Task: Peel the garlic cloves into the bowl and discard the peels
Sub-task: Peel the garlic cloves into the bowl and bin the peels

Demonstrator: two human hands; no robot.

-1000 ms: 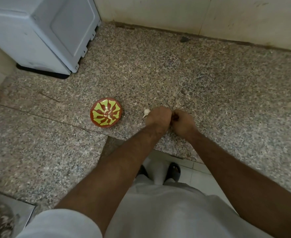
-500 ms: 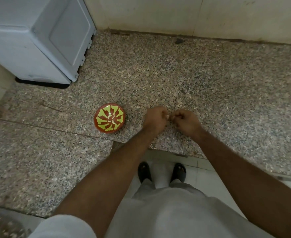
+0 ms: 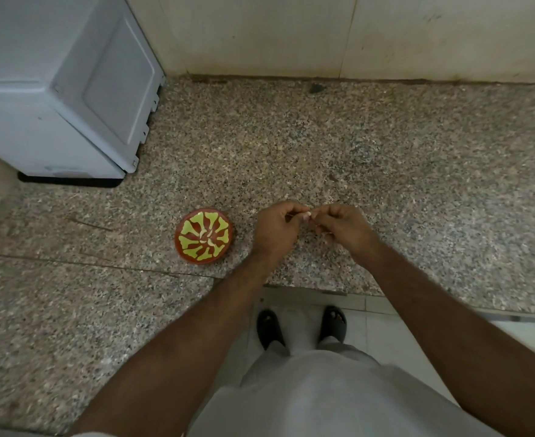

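Our left hand (image 3: 275, 228) and right hand (image 3: 343, 227) meet above the speckled granite counter (image 3: 386, 171), fingertips of both pinching one small pale garlic clove (image 3: 305, 216) between them — just right of the round red bowl with yellow-green markings (image 3: 203, 236).

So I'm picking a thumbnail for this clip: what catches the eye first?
The red bowl with its yellow-green pattern stands out on the speckled granite counter, left of the hands. Next, the left hand and right hand meet above the counter's front edge, pinching a small pale garlic clove between them. A grey-white appliance fills the far left corner.
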